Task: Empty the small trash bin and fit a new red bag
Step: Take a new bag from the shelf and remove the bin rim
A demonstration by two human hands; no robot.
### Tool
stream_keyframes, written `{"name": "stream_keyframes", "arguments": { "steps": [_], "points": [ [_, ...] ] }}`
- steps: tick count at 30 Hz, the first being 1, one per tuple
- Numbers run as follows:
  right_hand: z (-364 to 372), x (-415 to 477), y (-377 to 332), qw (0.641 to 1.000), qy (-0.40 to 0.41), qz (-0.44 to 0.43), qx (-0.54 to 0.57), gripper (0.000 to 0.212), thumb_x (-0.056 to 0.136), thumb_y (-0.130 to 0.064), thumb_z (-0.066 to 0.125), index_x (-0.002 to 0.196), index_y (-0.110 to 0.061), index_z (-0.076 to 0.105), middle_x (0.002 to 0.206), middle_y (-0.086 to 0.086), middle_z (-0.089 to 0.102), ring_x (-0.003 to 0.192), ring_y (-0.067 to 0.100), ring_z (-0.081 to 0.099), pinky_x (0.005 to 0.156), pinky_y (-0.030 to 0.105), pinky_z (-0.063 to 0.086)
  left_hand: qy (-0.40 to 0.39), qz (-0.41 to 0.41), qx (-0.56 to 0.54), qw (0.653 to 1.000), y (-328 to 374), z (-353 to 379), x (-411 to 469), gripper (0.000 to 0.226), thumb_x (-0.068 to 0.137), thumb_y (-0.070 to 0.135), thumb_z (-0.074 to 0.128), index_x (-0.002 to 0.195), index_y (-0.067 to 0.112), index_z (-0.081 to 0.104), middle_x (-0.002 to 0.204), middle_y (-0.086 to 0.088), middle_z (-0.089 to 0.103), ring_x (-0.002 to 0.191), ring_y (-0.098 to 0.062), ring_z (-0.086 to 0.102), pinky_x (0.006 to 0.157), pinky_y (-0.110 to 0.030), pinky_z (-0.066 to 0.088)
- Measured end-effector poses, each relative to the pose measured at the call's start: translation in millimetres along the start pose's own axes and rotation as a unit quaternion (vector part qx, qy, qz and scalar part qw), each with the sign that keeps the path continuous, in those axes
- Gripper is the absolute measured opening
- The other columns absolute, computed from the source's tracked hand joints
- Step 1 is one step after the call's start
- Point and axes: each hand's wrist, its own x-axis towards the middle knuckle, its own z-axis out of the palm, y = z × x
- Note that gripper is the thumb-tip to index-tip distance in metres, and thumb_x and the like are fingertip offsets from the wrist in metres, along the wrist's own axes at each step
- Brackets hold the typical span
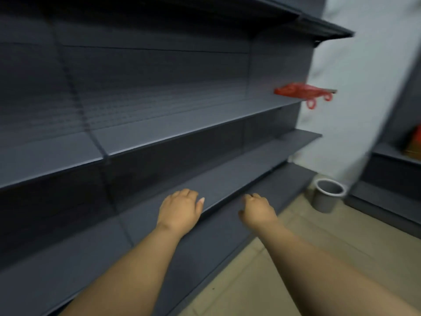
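A small grey trash bin point(326, 195) stands on the floor in the far right corner, with no bag visible in it. A red bag point(303, 90) lies bunched at the right end of a middle shelf, its handles hanging over the edge. My left hand point(180, 209) reaches forward over a low shelf, fingers curled loosely, holding nothing. My right hand point(257, 209) is beside it, fingers curled in, also holding nothing. Both hands are well short of the bin and the bag. The frame is blurred.
Dark grey metal shelving point(159, 137) runs along the left with bare shelves. A second shelf unit point(396, 169) on the right holds an orange-red item point(415, 142). A pale wall is behind the bin. Beige floor point(296, 258) runs between the shelves.
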Motion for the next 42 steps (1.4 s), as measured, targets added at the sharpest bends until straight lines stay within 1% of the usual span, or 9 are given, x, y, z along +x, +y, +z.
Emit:
{"name": "stream_keyframes", "arguments": {
  "steps": [6,11,16,20,23,25,29,35,42],
  "points": [
    [-29,28,108,0.992,0.043,0.12,0.025,0.039,0.09,-0.021,0.052,0.128,-0.011,0.051,0.132,0.013,0.049,0.124,0.033,0.045,0.101,0.035,0.04,-0.045,0.106,-0.042,0.993,101,55,80,0.041,0.094,0.04,0.033,0.117,0.014,0.057,0.119,-0.005,0.062,0.108,-0.027,0.055,0.09,-0.037,0.04],
    [-45,71,179,0.978,0.071,0.193,0.02,0.038,0.092,-0.023,0.05,0.129,-0.013,0.05,0.133,0.011,0.049,0.122,0.031,0.047,0.099,0.036,0.041,-0.066,0.188,-0.064,0.978,167,100,153,0.041,0.095,0.04,0.032,0.118,0.016,0.055,0.121,-0.002,0.06,0.109,-0.022,0.054,0.091,-0.036,0.041],
    [-70,131,245,0.959,0.101,0.265,0.019,0.041,0.092,-0.028,0.053,0.129,-0.013,0.05,0.134,0.01,0.049,0.123,0.031,0.047,0.102,0.037,0.042,-0.08,0.247,-0.079,0.963,230,147,248,0.042,0.094,0.041,0.032,0.117,0.015,0.056,0.121,-0.003,0.06,0.111,-0.024,0.054,0.092,-0.036,0.041],
    [-94,167,299,0.936,0.127,0.327,0.022,0.04,0.092,-0.026,0.053,0.13,-0.013,0.05,0.134,0.01,0.05,0.123,0.03,0.046,0.102,0.037,0.041,-0.089,0.295,-0.099,0.946,286,176,314,0.06,0.086,0.048,0.018,0.112,0.014,0.059,0.118,-0.006,0.062,0.108,-0.028,0.056,0.09,-0.037,0.042],
    [-103,187,331,0.922,0.135,0.361,0.024,0.041,0.092,-0.026,0.052,0.131,-0.013,0.049,0.135,0.009,0.05,0.123,0.029,0.047,0.102,0.038,0.041,-0.094,0.323,-0.104,0.936,325,195,349,0.041,0.092,0.04,0.034,0.111,0.014,0.06,0.117,-0.006,0.062,0.108,-0.028,0.055,0.089,-0.036,0.041],
    [-105,199,351,0.915,0.134,0.381,0.023,0.04,0.092,-0.025,0.052,0.131,-0.013,0.049,0.135,0.009,0.05,0.122,0.029,0.048,0.103,0.038,0.042,-0.098,0.337,-0.107,0.93,349,207,367,0.036,0.093,0.037,0.037,0.109,0.014,0.06,0.116,-0.007,0.062,0.108,-0.028,0.055,0.089,-0.037,0.04],
    [-111,231,392,0.909,0.122,0.399,0.019,0.041,0.093,-0.027,0.052,0.133,-0.013,0.048,0.136,0.008,0.049,0.123,0.028,0.047,0.103,0.038,0.041,-0.118,0.348,-0.116,0.923,392,238,399,0.037,0.093,0.038,0.036,0.111,0.015,0.058,0.118,-0.005,0.061,0.109,-0.027,0.054,0.092,-0.037,0.039],
    [-127,308,465,0.918,0.112,0.38,0.015,0.043,0.093,-0.028,0.053,0.133,-0.014,0.048,0.137,0.009,0.048,0.126,0.029,0.044,0.105,0.038,0.04,-0.118,0.344,-0.112,0.925,448,285,457,0.037,0.093,0.038,0.036,0.112,0.016,0.058,0.118,-0.003,0.061,0.108,-0.024,0.054,0.091,-0.035,0.039],
    [-186,411,578,0.936,0.087,0.34,-0.015,0.042,0.094,-0.029,0.05,0.133,-0.014,0.046,0.137,0.009,0.045,0.126,0.03,0.042,0.102,0.041,0.039,-0.11,0.29,-0.107,0.945,528,335,555,0.036,0.094,0.038,0.036,0.111,0.016,0.058,0.116,-0.004,0.062,0.107,-0.024,0.055,0.089,-0.034,0.039]
  ]
}}
